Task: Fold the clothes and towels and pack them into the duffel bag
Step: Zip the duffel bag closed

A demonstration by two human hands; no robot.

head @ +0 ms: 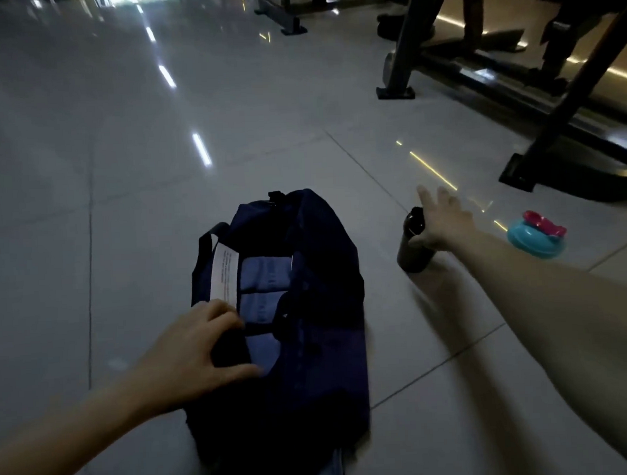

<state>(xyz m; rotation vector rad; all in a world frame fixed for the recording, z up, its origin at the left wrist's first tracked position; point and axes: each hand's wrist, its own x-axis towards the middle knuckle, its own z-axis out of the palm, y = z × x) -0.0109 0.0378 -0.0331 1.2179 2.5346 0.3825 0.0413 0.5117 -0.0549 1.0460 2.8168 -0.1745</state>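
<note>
Nearest, the left hand [198, 353] clamps its curled fingers on the near-left rim of the open navy duffel bag [309, 345], which lies on the floor tiles [88, 211] with folded blue cloth [262, 300] inside; the bag looks soft and floppy, best held at its rim or straps. Farther right, the right hand [442, 221], fingers spread, reaches over a dark bottle [413, 247]; a teal-and-pink bottle [536, 234] stands beyond.

White label [224, 277] inside the duffel bag [309, 345] carries print — too small to read.
</note>
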